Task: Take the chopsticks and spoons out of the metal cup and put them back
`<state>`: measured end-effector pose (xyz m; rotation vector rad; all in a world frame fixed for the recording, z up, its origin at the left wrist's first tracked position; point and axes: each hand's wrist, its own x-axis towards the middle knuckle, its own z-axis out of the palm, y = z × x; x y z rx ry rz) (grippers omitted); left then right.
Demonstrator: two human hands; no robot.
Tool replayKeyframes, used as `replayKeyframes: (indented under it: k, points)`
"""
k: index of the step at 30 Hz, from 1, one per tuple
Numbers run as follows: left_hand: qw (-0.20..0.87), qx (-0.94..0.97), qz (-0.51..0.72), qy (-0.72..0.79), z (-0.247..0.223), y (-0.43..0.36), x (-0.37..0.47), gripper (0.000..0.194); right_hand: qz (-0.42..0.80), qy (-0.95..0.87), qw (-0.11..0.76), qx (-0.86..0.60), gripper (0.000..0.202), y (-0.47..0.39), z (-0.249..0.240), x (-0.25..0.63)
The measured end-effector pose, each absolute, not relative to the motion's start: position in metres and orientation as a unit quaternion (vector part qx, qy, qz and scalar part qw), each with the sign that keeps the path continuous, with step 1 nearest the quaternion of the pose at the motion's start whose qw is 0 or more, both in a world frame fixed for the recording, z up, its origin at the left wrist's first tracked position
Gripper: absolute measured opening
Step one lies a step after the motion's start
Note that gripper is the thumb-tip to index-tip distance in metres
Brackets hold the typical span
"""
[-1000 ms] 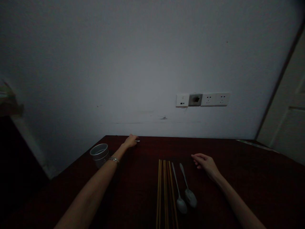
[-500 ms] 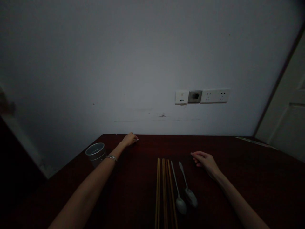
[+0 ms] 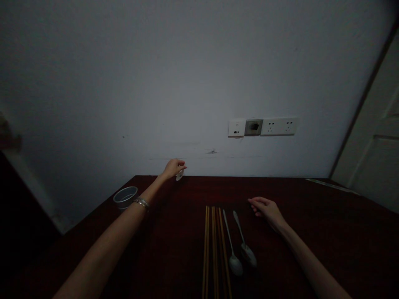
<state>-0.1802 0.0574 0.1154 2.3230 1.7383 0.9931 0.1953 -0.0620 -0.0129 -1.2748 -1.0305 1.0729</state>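
Above the table's far edge, my left hand [image 3: 174, 168] is closed in a pinch on a small pale oval piece [image 3: 180, 176] that hangs from the fingertips; its exact kind I cannot make out. A grey round cup [image 3: 125, 195] stands left of my left forearm, partly hidden by it. My right hand [image 3: 266, 211] rests on the table with its fingers curled together and nothing visible in them. Closest to it are two metal spoons [image 3: 236, 265], [image 3: 248, 254], lying side by side with their bowls towards me. Several wooden chopsticks [image 3: 214, 249] lie lengthwise left of the spoons.
The dark red table [image 3: 174, 232] meets a grey wall [image 3: 187, 83] at the back. Sockets and switches [image 3: 262, 127] sit on the wall. A thin pale strip [image 3: 332, 185] lies at the table's far right, near a panelled door [image 3: 377, 153].
My left hand has risen from the table's far edge and moved slightly right, lifting the pale piece. Less of the cup's side shows beside the forearm. My right hand stays put.
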Motion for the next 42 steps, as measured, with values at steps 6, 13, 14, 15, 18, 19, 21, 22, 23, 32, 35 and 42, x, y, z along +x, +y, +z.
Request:
replayKeyframes:
  k: [6, 13, 14, 15, 18, 19, 21, 22, 23, 32, 35, 42]
  points:
    - [0.146, 0.727, 0.468, 0.480, 0.141, 0.018, -0.132, 0.025, 0.455, -0.441, 0.558, -0.536, 0.033, -0.060, -0.016, 0.196]
    - [0.244, 0.693, 0.554, 0.392, 0.134, -0.044, -0.074, 0.024, 0.458, -0.441, 0.572, -0.518, 0.033, -0.060, -0.014, 0.194]
    - [0.251, 0.690, 0.559, 0.385, 0.131, -0.050, -0.067, 0.023, 0.454, -0.443, 0.572, -0.519, 0.032, -0.060, -0.014, 0.194]
    - [0.256, 0.687, 0.562, 0.381, 0.128, -0.055, -0.061, 0.023, 0.451, -0.445, 0.572, -0.522, 0.032, -0.060, -0.013, 0.194]
    - [0.274, 0.691, 0.553, 0.375, 0.119, -0.065, -0.046, 0.022, 0.441, -0.448, 0.567, -0.531, 0.030, -0.060, -0.014, 0.193]
    - [0.282, 0.694, 0.546, 0.374, 0.116, -0.068, -0.042, 0.022, 0.439, -0.449, 0.565, -0.535, 0.030, -0.059, -0.014, 0.193]
    - [0.293, 0.699, 0.534, 0.375, 0.111, -0.071, -0.037, 0.022, 0.434, -0.451, 0.559, -0.544, 0.029, -0.059, -0.012, 0.191]
    - [0.295, 0.700, 0.529, 0.377, 0.110, -0.073, -0.035, 0.022, 0.431, -0.455, 0.556, -0.547, 0.029, -0.058, -0.010, 0.189]
    - [0.295, 0.700, 0.527, 0.381, 0.109, -0.074, -0.033, 0.021, 0.427, -0.461, 0.552, -0.548, 0.029, -0.059, -0.006, 0.186]
    - [0.266, 0.703, 0.529, 0.393, 0.108, -0.082, -0.034, 0.019, 0.350, -0.661, 0.464, -0.475, 0.036, -0.086, 0.074, 0.141]
    - [0.263, 0.691, 0.539, 0.403, 0.106, -0.080, -0.035, 0.020, 0.290, -0.705, 0.455, -0.460, 0.031, -0.094, 0.082, 0.129]
    - [0.252, 0.677, 0.554, 0.414, 0.103, -0.084, -0.031, 0.018, 0.131, -0.735, 0.488, -0.452, 0.020, -0.099, 0.081, 0.117]
